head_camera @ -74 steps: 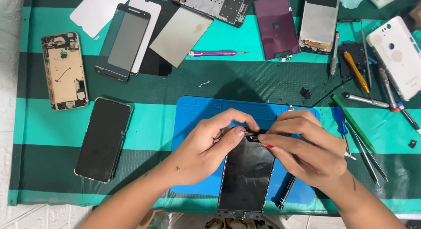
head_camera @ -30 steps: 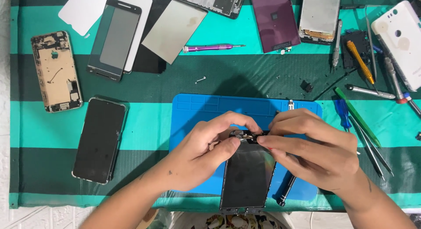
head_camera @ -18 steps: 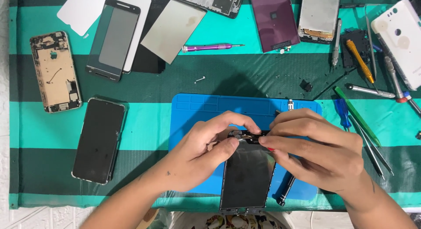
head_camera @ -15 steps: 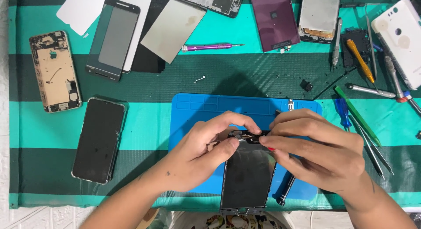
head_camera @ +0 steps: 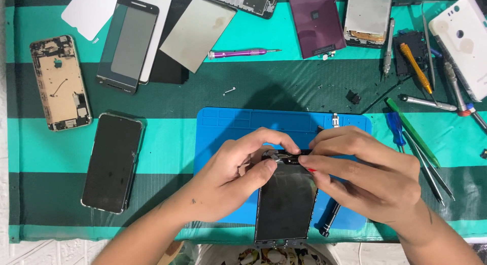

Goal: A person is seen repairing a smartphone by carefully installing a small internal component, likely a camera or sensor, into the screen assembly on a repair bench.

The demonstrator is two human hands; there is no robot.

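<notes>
a: start with the biggest thing. what are the hands working over?

b: a blue mat (head_camera: 228, 128) on a striped green cloth (head_camera: 167, 148). both hands sit over the middle of the mat, and it shows beyond the fingertips and to either side of the wrists.

a: and the thing being worked on?

b: a phone screen (head_camera: 285, 204), dark glass up, lying on the mat between the two hands and running back toward the person. its top edge is right under the fingertips.

a: how do the hands stand?

b: the left hand (head_camera: 231, 181) is curled, thumb and forefinger pinching at the top left corner of the screen. the right hand (head_camera: 370, 176) is curled too, fingertips pressed on a small dark part (head_camera: 286, 156) at the top edge. both are gripping; neither is loose.

a: how would you do this well?

b: my judgement: let the left hand steady the corner so the screen can't slide, and let the right make only small moves. the part looks thin, so keep the force light and even, no twisting.

a: anything close by to mind?

b: a black screwdriver (head_camera: 328, 220) lies just under the right palm, easy to nudge. green and blue tools (head_camera: 406, 133) lie out past the right knuckles. a tiny loose screw (head_camera: 229, 90) sits well beyond the left fingertips, clear of the work. a black phone (head_camera: 112, 162) lies out to the left of the left forearm.
</notes>
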